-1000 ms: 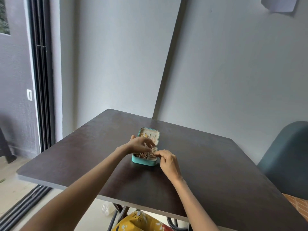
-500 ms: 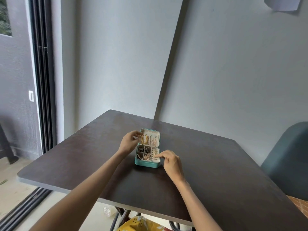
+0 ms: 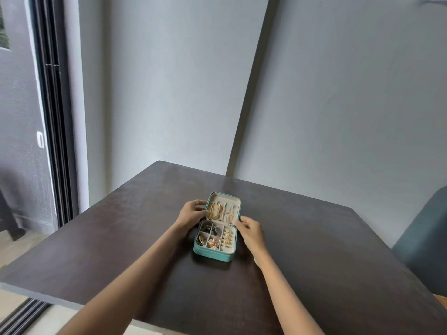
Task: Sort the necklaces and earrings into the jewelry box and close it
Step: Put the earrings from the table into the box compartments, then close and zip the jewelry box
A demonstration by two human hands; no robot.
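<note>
Two hands: gripped lid edges, left hand [image 3: 192, 212], right hand [image 3: 250, 232].
Jewelry box [image 3: 216, 235]: lay open, mid-frame, on table [image 3: 314, 250].

Dark table [image 3: 314, 250] against grey walls [image 3: 169, 93]; teal chair [image 3: 425, 243] right.

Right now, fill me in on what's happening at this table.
A person sits at a dark table with a small teal jewelry box open before them. The left hand grips the left edge of the raised lid, and the right hand touches its right edge. Necklaces hang inside the lid; earrings fill the tray compartments. No jewelry lies loose on the table, so only closing the box seems left.
</note>
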